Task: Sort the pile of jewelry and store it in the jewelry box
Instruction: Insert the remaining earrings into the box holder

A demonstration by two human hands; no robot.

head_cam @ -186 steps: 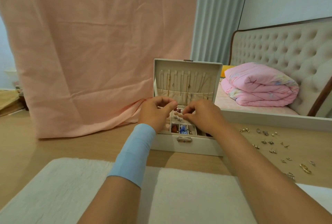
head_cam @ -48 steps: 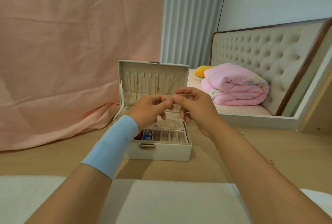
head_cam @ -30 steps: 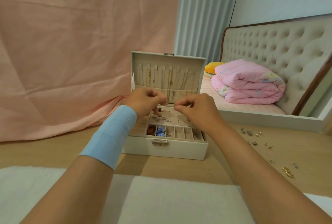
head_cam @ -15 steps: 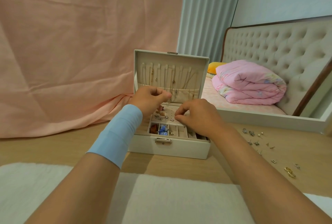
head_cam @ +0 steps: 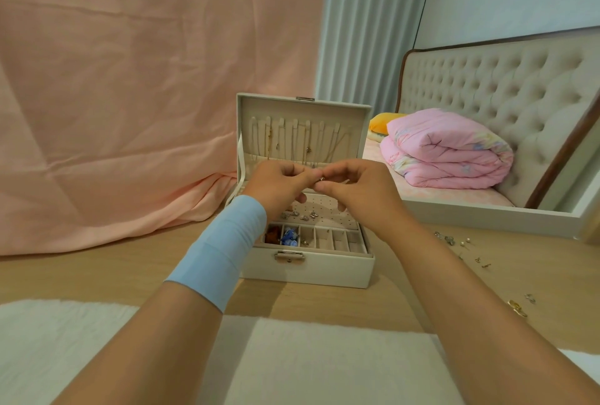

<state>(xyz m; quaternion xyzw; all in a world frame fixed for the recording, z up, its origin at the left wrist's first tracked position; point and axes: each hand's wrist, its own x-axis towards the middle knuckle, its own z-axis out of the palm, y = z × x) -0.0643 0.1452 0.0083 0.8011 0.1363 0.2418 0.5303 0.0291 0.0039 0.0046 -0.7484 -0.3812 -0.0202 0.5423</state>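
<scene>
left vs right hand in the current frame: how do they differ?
The left hand has a light blue band round its wrist; the right hand has a bare wrist. The left hand overlaps the lid's left part; the right hand extends past the lid's right edge. Shared: both are held above the open jewelry box, fingers curled, fingertips meeting on one small metal piece pinched between them.

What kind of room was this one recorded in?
Most likely a bedroom: a tufted headboard, a folded pink quilt on a bed, and a pleated curtain. An open jewelry box sits on the wooden surface.
</scene>
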